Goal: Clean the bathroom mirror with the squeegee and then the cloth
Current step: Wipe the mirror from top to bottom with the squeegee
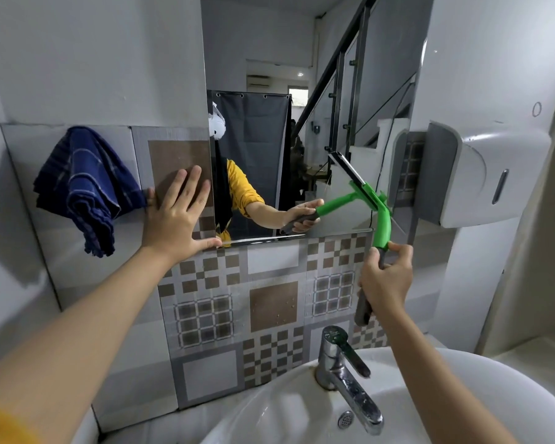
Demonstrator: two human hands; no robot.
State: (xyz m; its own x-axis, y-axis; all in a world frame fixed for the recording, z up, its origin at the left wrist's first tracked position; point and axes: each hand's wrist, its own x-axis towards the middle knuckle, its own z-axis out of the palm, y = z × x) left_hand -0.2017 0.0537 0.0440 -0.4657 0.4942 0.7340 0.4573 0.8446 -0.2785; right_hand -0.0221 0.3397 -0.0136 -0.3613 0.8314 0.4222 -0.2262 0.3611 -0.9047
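Mirror (269,75) above patterned wall tiles (273,306)

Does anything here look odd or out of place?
Little stands out. The blue cloth hangs bunched and lopsided on the wall left of the mirror, and the faucet base looks stained. The squeegee is in the right hand.

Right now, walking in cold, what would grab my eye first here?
Probably the bright green squeegee, held by the right hand with its blade against the mirror near the lower right corner. Next, the left hand pressed flat on the tiled wall at the mirror's left edge. A dark blue checked cloth hangs further left.
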